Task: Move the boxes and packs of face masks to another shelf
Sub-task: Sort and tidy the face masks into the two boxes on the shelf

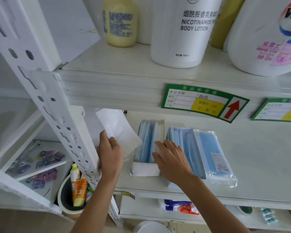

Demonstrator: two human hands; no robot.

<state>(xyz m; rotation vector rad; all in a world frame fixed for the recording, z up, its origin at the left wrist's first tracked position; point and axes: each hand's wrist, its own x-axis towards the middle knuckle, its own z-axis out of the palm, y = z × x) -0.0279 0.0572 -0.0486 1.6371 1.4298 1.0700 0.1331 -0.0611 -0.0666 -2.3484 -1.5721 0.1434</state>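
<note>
Both hands work at the middle shelf [242, 148]. Left hand [110, 153] pinches a white pack of masks [118, 130], lifted at the shelf's left end. Right hand [170, 158] lies loosely spread, holding nothing, its fingertips [158, 143] on blue masks in the open white box [146, 169]. Just right lie a second open box [185, 145] and a clear pack of blue masks [215, 153]. Lotion bottle [183, 31] stands on the shelf above.

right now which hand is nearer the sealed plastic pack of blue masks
Right. The right hand rests on the open mask box, one box left of the sealed pack; the left hand is farther left.
</note>
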